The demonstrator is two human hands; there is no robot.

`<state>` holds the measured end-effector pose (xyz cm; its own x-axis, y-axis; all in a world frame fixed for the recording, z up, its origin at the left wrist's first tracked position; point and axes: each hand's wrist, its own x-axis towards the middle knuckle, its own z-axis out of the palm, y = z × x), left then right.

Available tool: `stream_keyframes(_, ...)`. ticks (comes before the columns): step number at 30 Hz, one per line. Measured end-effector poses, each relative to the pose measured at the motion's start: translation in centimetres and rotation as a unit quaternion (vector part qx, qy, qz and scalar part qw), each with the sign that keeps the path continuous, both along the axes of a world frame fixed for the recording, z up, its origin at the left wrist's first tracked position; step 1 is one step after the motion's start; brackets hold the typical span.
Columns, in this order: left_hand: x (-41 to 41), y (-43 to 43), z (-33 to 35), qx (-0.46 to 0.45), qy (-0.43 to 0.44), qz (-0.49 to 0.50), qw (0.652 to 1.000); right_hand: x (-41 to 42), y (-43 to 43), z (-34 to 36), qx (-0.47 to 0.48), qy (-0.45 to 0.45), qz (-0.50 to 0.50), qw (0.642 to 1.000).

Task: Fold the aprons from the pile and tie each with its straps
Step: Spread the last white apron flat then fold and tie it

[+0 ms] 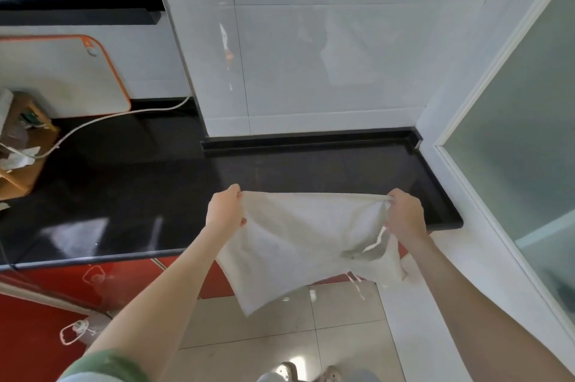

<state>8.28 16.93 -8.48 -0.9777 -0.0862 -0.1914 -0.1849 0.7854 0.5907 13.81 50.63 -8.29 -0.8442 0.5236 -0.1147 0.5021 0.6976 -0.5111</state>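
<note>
Left hand (pixel 224 207) and right hand (pixel 404 214) each grip a top corner of the apron (pixel 298 235), fingers curled round the cloth, top edge pulled taut between them. White tiled wall (pixel 311 54) fills the back. Glossy black bench (pixel 124 179) runs below it; both hands sit above its right part. Frosted glass door (pixel 529 132) on the right. Beige floor tiles (pixel 311 335) below, red cabinet fronts (pixel 46 304) under the bench on the left. Apron is off-white, held in the air, hanging creased past the bench's front edge, resting on nothing. White cutting board (pixel 62 76) with orange rim leans on the wall, back left. Wooden box (pixel 18 163) at far left of the bench. White cable (pixel 109 118) crosses the bench beside it. Thin strap (pixel 357 283) dangles from the apron's lower right.
</note>
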Motion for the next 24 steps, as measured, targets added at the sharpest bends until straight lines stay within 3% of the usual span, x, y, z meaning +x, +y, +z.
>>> stream_keyframes(3, -0.6, 0.5, 0.7, 0.114, 0.038, 0.059, 0.991, -0.7, 0.3, 0.3, -0.053, -0.013, -0.031, 0.998)
stream_keyframes(6, -0.9, 1.3, 1.4, 0.232, 0.079, 0.115, 0.963, -1.5, 1.3, 0.5, -0.145, 0.047, -0.075, 0.985)
stream_keyframes(13, -2.8, 2.8, 2.1, 0.221, 0.126, 0.146, 0.956, -4.5, 2.4, 1.6, -0.168, 0.146, -0.040, 0.974)
stream_keyframes(17, -4.5, 2.6, 1.7, 0.150, 0.121, 0.126, 0.973, -6.7, 3.3, 1.5, -0.180, 0.155, -0.029, 0.971)
stream_keyframes(24, -9.8, 1.3, 1.2, 0.202, 0.148, 0.207, 0.946, -12.8, 2.1, 0.5, -0.208, 0.152, 0.034, 0.966)
